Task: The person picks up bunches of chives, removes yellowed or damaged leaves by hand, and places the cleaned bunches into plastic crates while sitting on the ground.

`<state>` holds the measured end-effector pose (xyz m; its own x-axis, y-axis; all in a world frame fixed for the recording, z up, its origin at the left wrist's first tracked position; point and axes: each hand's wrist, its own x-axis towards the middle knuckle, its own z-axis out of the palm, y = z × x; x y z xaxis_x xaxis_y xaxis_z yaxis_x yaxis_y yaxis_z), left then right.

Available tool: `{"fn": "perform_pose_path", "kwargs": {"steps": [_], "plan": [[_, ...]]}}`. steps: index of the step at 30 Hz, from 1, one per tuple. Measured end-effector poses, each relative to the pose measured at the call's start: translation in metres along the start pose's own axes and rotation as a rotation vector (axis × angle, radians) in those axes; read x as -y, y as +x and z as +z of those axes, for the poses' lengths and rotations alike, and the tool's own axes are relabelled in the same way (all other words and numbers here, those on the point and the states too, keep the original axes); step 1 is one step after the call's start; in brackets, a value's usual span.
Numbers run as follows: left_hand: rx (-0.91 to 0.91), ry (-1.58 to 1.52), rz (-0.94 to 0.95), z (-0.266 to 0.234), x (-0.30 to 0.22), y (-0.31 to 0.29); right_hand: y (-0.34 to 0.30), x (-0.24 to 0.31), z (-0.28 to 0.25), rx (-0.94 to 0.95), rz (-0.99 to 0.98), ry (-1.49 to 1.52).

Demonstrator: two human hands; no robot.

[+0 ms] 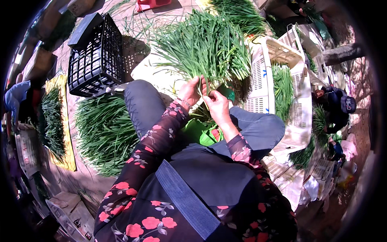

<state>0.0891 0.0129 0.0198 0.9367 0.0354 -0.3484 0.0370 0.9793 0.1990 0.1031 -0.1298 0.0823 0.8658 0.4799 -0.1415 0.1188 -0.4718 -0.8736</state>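
Observation:
Between my bent knees, my left hand [191, 91] is closed around a few long green blades that look like garlic chives [200, 85]. Close beside it, my right hand [218, 108] pinches the lower ends of the same stalks with thumb and fingertips. Just beyond both hands lies a large heap of chives [201, 44] on a pale sheet [147, 68]. Below the hands, a bright green bag or cloth [201, 132] with a red patch rests in my lap. The exact number of held stalks is too small to tell.
A black plastic crate [94, 64] stands at the far left, with a large chive pile [105, 135] nearer me. On the right, a white slatted crate [260, 86] holds more chives [282, 90]. Another person [340, 107] in dark clothes and a cap is at the far right.

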Motion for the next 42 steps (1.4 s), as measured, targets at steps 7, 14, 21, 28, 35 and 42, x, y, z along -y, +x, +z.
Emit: {"fn": "perform_pose_path", "kwargs": {"steps": [7,14,21,28,35,42], "plan": [[0.124,-0.086,0.405,0.03,-0.074,-0.048,-0.006,-0.028,-0.045,0.713,-0.147,-0.65],[-0.097,-0.297,0.294,0.006,-0.071,-0.055,0.039,-0.046,-0.052,0.109,0.06,-0.601],[-0.285,-0.226,0.175,-0.027,-0.038,-0.042,0.078,-0.056,-0.03,-0.029,0.264,-0.522],[-0.336,-0.13,0.091,-0.053,-0.038,-0.031,0.073,-0.107,0.003,-0.032,0.294,-0.333],[-0.368,0.063,0.078,-0.039,-0.03,-0.034,0.087,-0.051,-0.01,0.295,0.504,0.387],[-0.27,0.037,0.095,-0.036,-0.037,-0.03,0.086,-0.042,-0.036,0.328,0.551,0.474]]}}
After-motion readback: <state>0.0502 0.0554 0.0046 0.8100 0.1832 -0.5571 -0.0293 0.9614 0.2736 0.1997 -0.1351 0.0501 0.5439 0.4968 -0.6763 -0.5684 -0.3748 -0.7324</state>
